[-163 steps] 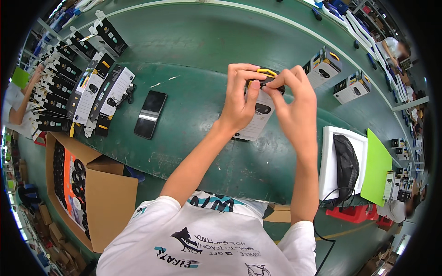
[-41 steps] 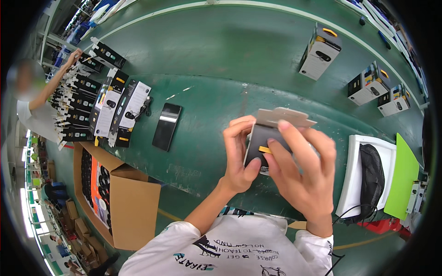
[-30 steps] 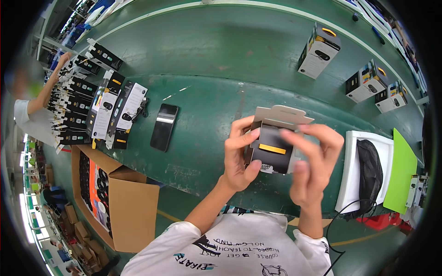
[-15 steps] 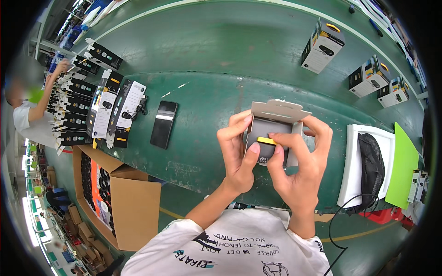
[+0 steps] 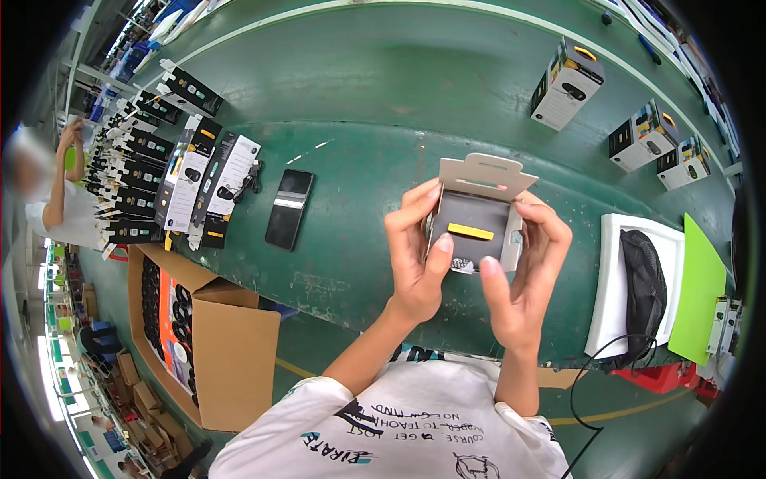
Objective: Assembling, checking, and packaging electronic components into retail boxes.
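Observation:
A small box [image 5: 488, 171] is tilted toward me, its tabbed top flap raised. Inside, a yellow strip [image 5: 471, 231] shows against dark grey walls. My left hand [image 5: 415, 259] grips the box's left side, thumb at the front edge and fingers behind. On the other side, the fingers of my right hand [image 5: 523, 291] curl round the right wall and side flap, while its thumb stands off the front edge. A black phone [image 5: 289, 209] lies on the green table to the left of the box.
Several packed boxes [image 5: 142, 172] stand at the left, with a person beside them. An open carton [image 5: 235, 363] sits below the table edge. Upright product boxes [image 5: 568, 84] are at the far right. Nearer, a white tray [image 5: 604, 275] holds a black mesh pouch [image 5: 641, 279] beside a green sheet [image 5: 698, 291].
My right fingers have left the yellow strip and moved back to the box's right side, its thumb now apart. The strip is in fuller view. At left, the other person's arm has moved.

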